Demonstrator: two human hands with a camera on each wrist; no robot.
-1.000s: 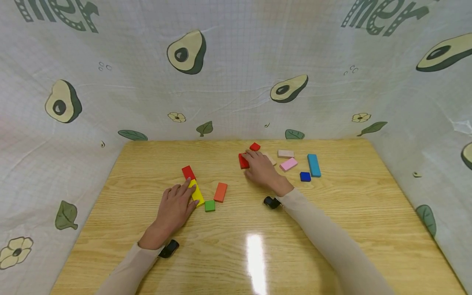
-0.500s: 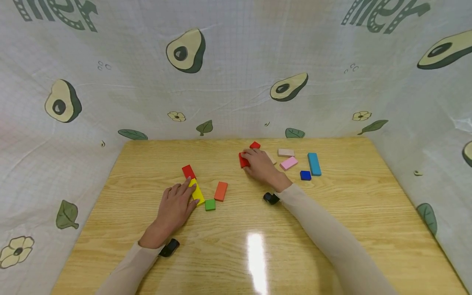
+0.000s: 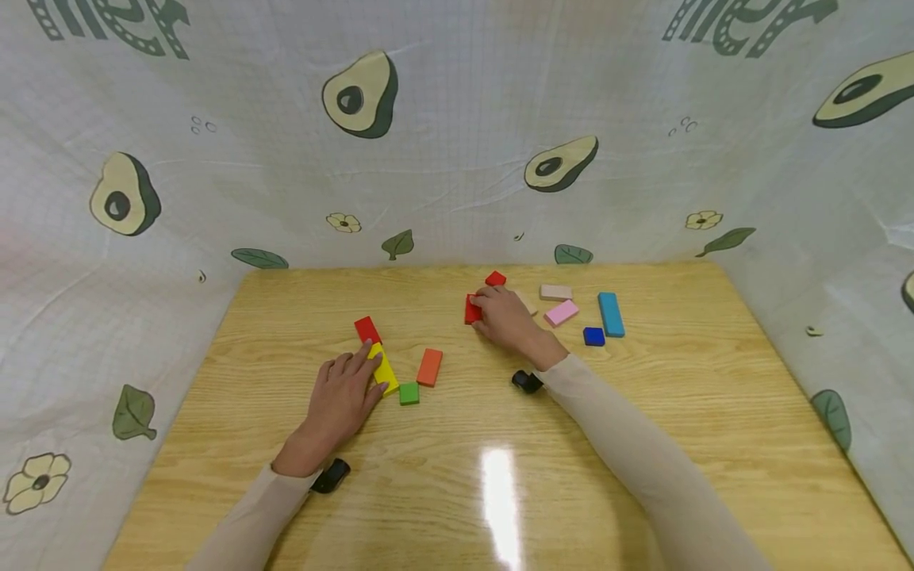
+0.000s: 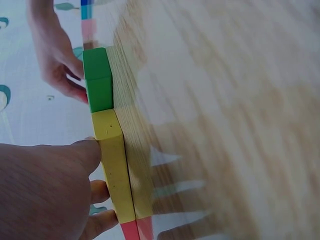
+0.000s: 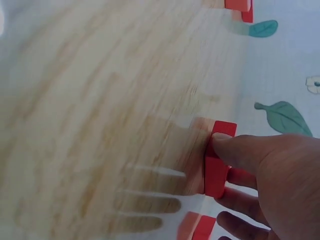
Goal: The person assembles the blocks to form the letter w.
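My left hand (image 3: 343,396) rests its fingertips and thumb along a yellow block (image 3: 388,374). Its index finger lies near the joint where a red block (image 3: 367,328) meets the yellow one end to end. A green block (image 3: 409,394) sits at the yellow block's near end, with an orange-red block (image 3: 430,367) just beyond it. Toward the back, my right hand (image 3: 508,321) pinches another red block (image 5: 216,172) between thumb and fingers, low at the tabletop; the palm hides part of it in the head view.
Behind the right hand lies a small red piece (image 3: 496,278). To its right are a partly hidden beige block (image 3: 528,302), a pale block (image 3: 555,293), a pink block (image 3: 561,313), a light blue block (image 3: 611,315) and a dark blue block (image 3: 594,337). A printed curtain (image 3: 457,159) borders the table.
The right thumb has drawn in closer to the red block since a second ago. The left hand and the other blocks keep their places; the head view shifts slightly.
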